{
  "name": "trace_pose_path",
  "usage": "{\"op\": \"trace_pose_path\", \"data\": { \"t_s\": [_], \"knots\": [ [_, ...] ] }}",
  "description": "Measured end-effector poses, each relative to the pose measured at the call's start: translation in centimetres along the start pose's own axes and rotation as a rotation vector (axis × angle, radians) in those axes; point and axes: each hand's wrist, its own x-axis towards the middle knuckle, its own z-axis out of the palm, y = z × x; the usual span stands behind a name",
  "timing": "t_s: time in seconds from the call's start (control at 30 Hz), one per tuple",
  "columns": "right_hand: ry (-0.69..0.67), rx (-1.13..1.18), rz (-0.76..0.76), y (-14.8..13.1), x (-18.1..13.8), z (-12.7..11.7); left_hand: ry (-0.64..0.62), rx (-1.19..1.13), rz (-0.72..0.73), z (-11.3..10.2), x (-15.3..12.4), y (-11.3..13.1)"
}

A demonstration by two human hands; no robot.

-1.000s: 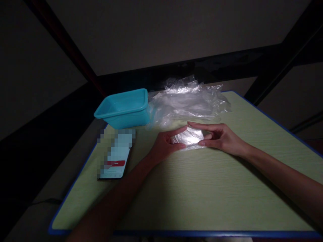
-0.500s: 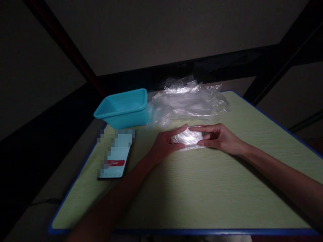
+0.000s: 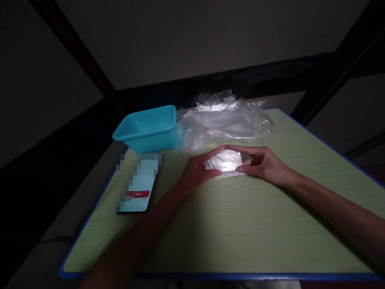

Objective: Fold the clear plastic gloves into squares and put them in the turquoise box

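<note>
Between my two hands lies a small folded clear plastic bag (image 3: 226, 161), shiny and wrinkled, at the middle of the table. My left hand (image 3: 197, 170) grips its left side, thumb at the near edge and index finger along the far edge. On the right side, my right hand (image 3: 261, 162) holds it the same way, with the thumb in front and the index finger stretched over the far edge. The two index fingertips nearly meet behind the bag. Just beyond is a loose pile of crumpled clear plastic bags (image 3: 225, 122).
A turquoise plastic basket (image 3: 153, 141) stands at the back left, touching the pile. In front of it a phone (image 3: 140, 184) with a lit screen, partly pixelated, lies near the left edge. The light green table (image 3: 240, 237) has a blue rim, with a wall behind.
My right index finger has lifted slightly and moved to meet the left fingertip at the far edge of the folded bag. Otherwise the hands and the other things stay in place.
</note>
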Motion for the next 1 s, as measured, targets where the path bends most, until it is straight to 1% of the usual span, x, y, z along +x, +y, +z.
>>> {"op": "trace_pose_path", "data": {
  "t_s": [0.2,0.37,0.5,0.63,0.7,0.87,1.0],
  "knots": [
    [0.032,-0.014,-0.024,0.2,0.0,0.0,0.009,-0.014,-0.005,0.0,0.1,0.0],
    [0.016,0.027,-0.064,0.5,0.1,0.0,0.029,-0.118,0.165,0.0,0.4,-0.6],
    [0.015,0.116,-0.074,0.5,0.3,0.2,-0.007,-0.153,0.158,-0.1,0.5,-0.9],
    [0.023,0.248,-0.038,0.5,0.5,0.4,-0.016,-0.157,0.151,-0.2,0.5,-1.1],
    [0.066,0.269,-0.01,0.6,0.6,0.5,-0.021,-0.144,0.152,-0.2,0.6,-1.1],
    [0.283,0.245,0.0,0.8,0.9,1.1,-0.026,-0.1,0.166,-0.2,0.6,-1.0],
    [0.364,0.179,-0.035,0.7,1.0,1.6,-0.024,-0.095,0.147,0.0,0.5,-0.9]
  ]
}}
